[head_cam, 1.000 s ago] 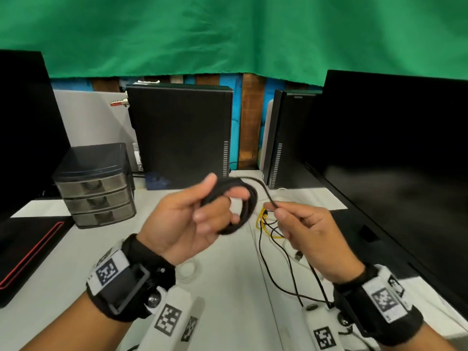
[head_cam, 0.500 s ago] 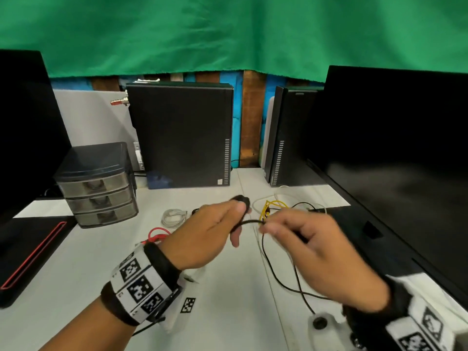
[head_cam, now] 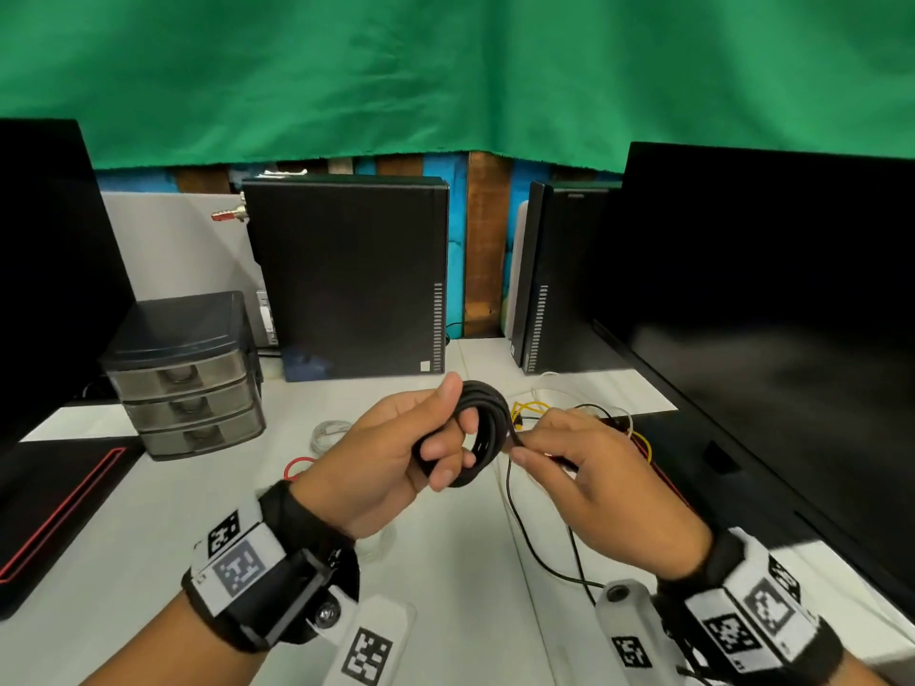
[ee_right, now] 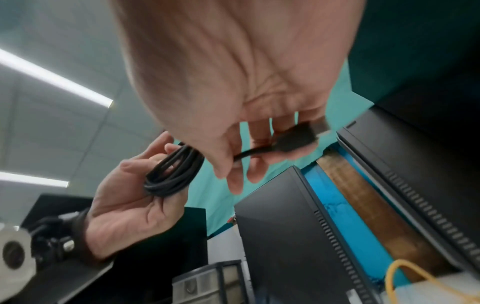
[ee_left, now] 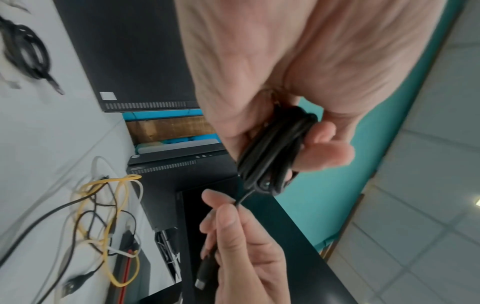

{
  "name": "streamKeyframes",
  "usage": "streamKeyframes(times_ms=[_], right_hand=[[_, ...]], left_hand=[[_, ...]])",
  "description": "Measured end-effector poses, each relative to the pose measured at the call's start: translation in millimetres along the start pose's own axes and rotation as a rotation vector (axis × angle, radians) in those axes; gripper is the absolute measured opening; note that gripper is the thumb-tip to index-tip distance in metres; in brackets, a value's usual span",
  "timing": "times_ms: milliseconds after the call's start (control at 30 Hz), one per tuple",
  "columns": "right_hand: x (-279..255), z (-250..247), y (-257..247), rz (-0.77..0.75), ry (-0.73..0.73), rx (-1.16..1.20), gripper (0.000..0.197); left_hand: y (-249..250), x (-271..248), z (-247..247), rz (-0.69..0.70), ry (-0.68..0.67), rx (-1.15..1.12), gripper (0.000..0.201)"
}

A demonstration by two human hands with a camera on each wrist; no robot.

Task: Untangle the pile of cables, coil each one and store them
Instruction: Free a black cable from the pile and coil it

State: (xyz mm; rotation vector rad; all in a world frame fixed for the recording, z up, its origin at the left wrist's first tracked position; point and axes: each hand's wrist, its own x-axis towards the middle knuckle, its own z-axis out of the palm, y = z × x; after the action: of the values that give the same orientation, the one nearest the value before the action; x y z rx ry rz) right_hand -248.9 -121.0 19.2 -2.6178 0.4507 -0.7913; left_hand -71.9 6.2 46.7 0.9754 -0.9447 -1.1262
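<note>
Here the left hand (head_cam: pixel 391 455) is gripping the light, springy coiled black rubber cable (head_cam: pixel 482 433), the right hand (head_cam: pixel 589 480) pinching its stiffer plug end (ee_right: pixel 294 138), seemingly the surest hold.

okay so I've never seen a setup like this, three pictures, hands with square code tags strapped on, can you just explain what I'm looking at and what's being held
No machine here: a person works with bare hands, wearing cameras on the head and on each wrist. The tagged straps are the wrist camera mounts.

The big picture is the head view, looking down at a white desk. The other two look along each hand from the wrist, so they appear tilted.

The left hand holds a coiled black cable, its fingers through the loops. The right hand pinches that cable's loose end, whose plug shows in the right wrist view.

On the desk lie tangled cables, yellow, white, black and red, plus a small white coil. A little drawer unit stands at the left, with computer cases and dark monitors around.
</note>
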Motion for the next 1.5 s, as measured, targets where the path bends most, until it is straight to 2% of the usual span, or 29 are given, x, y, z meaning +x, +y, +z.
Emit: streamKeyframes(times_ms=[100,167,233,433,633,733,900,1000,1133,1233,1367,1500], right_hand=[[-5,4,7,-0.021,-0.022,-0.312,0.035],[-4,6,8,0.006,-0.059,-0.344,0.033],[-3,6,8,0.078,-0.099,-0.201,0.030],[1,1,-3,0.149,0.029,0.183,0.017],[2,-4,-6,0.180,0.056,0.299,0.022],[3,-8,-5,0.231,0.101,0.425,0.017],[4,-13,-2,0.258,0.138,0.364,0.011],[4,-10,-3,0.312,0.144,0.376,0.012],[6,5,-16,0.492,0.244,0.783,0.008],[6,12,-22,0.579,0.252,1.070,0.003],[6,10,-23,0.604,0.268,1.200,0.016],[7,13,-21,0.638,0.249,1.285,0.023]], left_hand=[[-5,6,-2,-0.043,0.151,-0.030,0.042],[-8,8,-3,-0.066,0.185,-0.044,0.044],[-9,9,-4,-0.074,0.185,-0.044,0.045],[-7,12,-9,-0.063,0.213,-0.138,0.049],[-4,14,-12,-0.057,0.291,-0.111,0.059],[-3,14,-15,-0.060,0.319,-0.052,0.061],[-6,14,-13,-0.049,0.303,-0.022,0.058],[-9,12,-9,-0.088,0.266,-0.065,0.057],[-21,9,5,-0.243,0.159,-0.226,0.053],[-27,12,7,-0.252,0.179,-0.217,0.054],[-22,15,0,-0.254,0.262,-0.171,0.055],[-24,14,1,-0.231,0.246,-0.161,0.059]])
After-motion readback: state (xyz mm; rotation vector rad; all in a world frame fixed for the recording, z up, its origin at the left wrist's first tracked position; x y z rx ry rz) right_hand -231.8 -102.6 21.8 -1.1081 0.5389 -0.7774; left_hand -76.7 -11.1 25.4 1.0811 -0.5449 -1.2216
